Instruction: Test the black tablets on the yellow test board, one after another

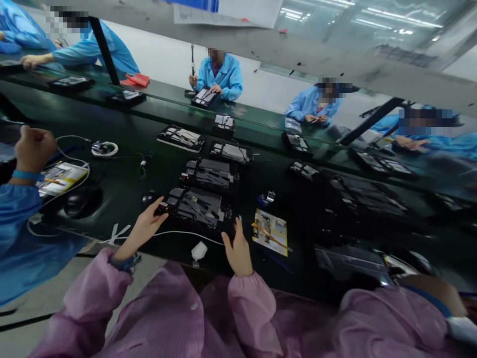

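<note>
Overhead, long ceiling lights (380, 22) shine in a big workshop with pale walls. A dark green bench (112, 194) runs across the whole view, with a second strip behind it, where several people in blue coats (219, 74) sit and work at the far side. One more blue sleeve (22, 238) is at the near left.

Many flat black boards lie along the bench. Three are in a short row, and the nearest board (197, 206) lies just in front of the person in pink sleeves, with the second board (208, 173) behind it.

The left hand (143, 226) is stretched open, and its fingertips touch the left end of the nearest board. The right hand (236, 251) is also open, with fingers pointing up to the near right corner of this board; it is not closed around anything.

A yellow card (271, 231) lies just right of the right hand. A thin white cable (179, 232) passes between the hands, with a small white block (199, 250) beside it.
</note>
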`<state>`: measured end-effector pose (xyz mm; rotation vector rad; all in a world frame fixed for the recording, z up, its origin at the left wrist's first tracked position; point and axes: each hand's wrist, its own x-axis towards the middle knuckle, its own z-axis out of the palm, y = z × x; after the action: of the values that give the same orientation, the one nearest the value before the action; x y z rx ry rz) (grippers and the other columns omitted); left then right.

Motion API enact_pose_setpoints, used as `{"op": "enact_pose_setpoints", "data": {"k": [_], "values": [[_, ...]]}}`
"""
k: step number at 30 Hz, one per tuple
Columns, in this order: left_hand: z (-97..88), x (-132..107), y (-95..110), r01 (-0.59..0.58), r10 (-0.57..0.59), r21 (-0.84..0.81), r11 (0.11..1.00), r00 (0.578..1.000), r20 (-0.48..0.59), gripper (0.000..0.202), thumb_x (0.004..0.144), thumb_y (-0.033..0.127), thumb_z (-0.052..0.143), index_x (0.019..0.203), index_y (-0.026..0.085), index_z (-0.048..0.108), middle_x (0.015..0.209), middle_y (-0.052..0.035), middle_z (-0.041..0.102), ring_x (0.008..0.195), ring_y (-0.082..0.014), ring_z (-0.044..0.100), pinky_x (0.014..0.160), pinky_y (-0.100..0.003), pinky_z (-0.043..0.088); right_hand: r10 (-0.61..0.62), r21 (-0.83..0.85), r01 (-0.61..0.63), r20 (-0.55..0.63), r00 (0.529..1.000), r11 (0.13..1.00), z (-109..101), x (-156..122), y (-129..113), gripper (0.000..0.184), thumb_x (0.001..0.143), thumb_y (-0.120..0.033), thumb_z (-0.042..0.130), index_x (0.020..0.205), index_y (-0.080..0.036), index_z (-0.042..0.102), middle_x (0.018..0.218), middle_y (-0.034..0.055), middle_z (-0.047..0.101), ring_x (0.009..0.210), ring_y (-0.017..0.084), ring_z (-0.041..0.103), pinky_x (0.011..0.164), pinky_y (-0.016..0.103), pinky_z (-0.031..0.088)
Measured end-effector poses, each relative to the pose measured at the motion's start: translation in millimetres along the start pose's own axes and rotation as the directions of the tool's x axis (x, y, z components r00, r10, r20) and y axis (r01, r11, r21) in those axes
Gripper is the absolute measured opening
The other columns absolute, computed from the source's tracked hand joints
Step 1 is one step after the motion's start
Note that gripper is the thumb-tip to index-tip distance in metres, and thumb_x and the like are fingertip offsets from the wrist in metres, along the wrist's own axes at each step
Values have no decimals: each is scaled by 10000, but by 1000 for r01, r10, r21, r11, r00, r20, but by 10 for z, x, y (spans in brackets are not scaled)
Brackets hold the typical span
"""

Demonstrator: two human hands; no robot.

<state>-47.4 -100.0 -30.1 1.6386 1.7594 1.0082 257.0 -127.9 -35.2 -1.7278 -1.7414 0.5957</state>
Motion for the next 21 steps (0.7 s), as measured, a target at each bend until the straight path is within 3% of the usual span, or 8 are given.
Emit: {"op": "enact_pose_setpoints", "data": {"k": [3, 5, 9, 11, 15, 18, 21], "values": [[56, -3, -40, -178, 181, 106, 978, 983, -21, 589, 892, 452, 474, 1377, 122, 423, 1211, -147, 584, 946, -226, 635, 798, -332, 543, -18, -235, 34, 70, 997, 972, -104, -133, 8, 659, 882, -451, 490, 1427, -130, 307, 1200, 177, 591, 1067, 298, 607, 837, 436, 534], [89, -35, -50, -266, 273, 178, 947, 962, -10, 549, 930, 417, 431, 1404, 146, 375, 1313, -151, 518, 1092, -243, 586, 898, -363, 514, -74, -308, 92, 68, 995, 947, -203, -180, 0, 550, 892, -410, 485, 1361, -137, 400, 1100, 151, 626, 954, 274, 634, 771, 408, 543], [197, -135, -18, -296, 312, 352, 888, 950, 14, 522, 955, 383, 410, 1436, 203, 317, 1341, -124, 499, 1191, -250, 530, 955, -376, 487, -292, -321, 241, -121, 949, 916, -325, 13, -155, 308, 930, -304, 410, 1163, -150, 541, 1038, 120, 619, 987, 216, 584, 870, 354, 497], [263, -184, -5, -278, 307, 442, 853, 952, 5, 509, 951, 365, 428, 1429, 218, 331, 1331, -117, 510, 1179, -259, 536, 952, -381, 488, -377, -324, 321, -126, 918, 890, -260, 247, -273, 311, 914, -254, 426, 1187, -142, 524, 1131, 127, 592, 1082, 218, 530, 938, 352, 451], [321, -248, 43, -256, 319, 519, 815, 947, -34, 471, 913, 316, 506, 1360, 192, 425, 1335, -138, 495, 1205, -301, 498, 992, -438, 452, -385, -439, 376, 73, 920, 816, 65, 714, -408, 352, 826, -224, 511, 1165, -136, 556, 1188, 136, 573, 1062, 278, 485, 880, 410, 408], [274, -249, 209, -299, 350, 457, 837, 936, -27, 463, 895, 316, 530, 1327, 168, 451, 1371, -149, 449, 1266, -309, 431, 1043, -470, 403, -337, -471, 346, 106, 935, 811, 264, 877, -402, 241, 802, -190, 493, 1005, -157, 618, 985, 117, 612, 952, 281, 480, 813, 416, 373], [238, -177, 473, -383, 373, 290, 877, 923, 91, 389, 925, 311, 477, 1289, 175, 481, 1297, -120, 519, 1206, -250, 494, 1030, -413, 430, -326, -435, 323, 71, 943, 840, 321, 925, -371, 168, 788, -173, 481, 894, -161, 611, 913, 110, 595, 951, 275, 471, 821, 408, 357]]}}
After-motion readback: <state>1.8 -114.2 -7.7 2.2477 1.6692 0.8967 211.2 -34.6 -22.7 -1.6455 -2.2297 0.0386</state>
